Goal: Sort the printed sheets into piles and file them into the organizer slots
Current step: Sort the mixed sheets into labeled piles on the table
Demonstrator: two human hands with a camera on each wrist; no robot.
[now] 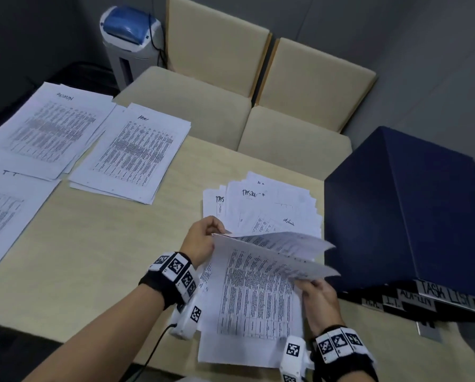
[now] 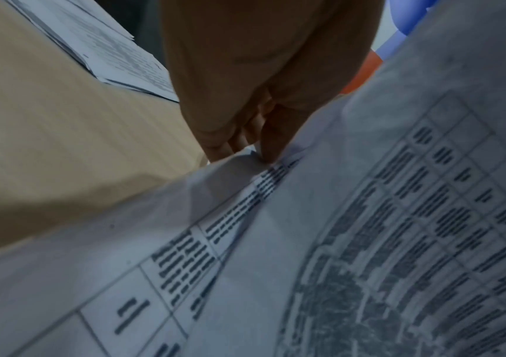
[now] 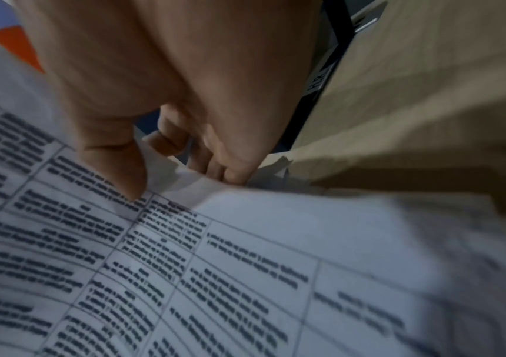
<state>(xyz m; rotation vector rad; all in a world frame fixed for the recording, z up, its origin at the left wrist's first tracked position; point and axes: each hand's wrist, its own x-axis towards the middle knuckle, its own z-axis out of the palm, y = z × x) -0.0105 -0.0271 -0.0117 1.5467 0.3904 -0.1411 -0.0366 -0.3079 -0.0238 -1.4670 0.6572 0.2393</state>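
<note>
Between my hands, printed table sheets are lifted off a stack at the table's near edge. My left hand pinches their far left corner, thumb on top. My right hand grips their near right edge, thumb on the print and fingers curled under. More unsorted sheets fan out behind, some marked "TASK". Sorted piles lie far left: one marked "ADMIN", a second, and a third at the left edge. The dark blue organizer stands at right, with labelled slots.
The beige table has bare room between the sorted piles and my hands. Two cream chairs stand behind it. A white and blue shredder sits in the far corner. A cable runs off the near edge by my left wrist.
</note>
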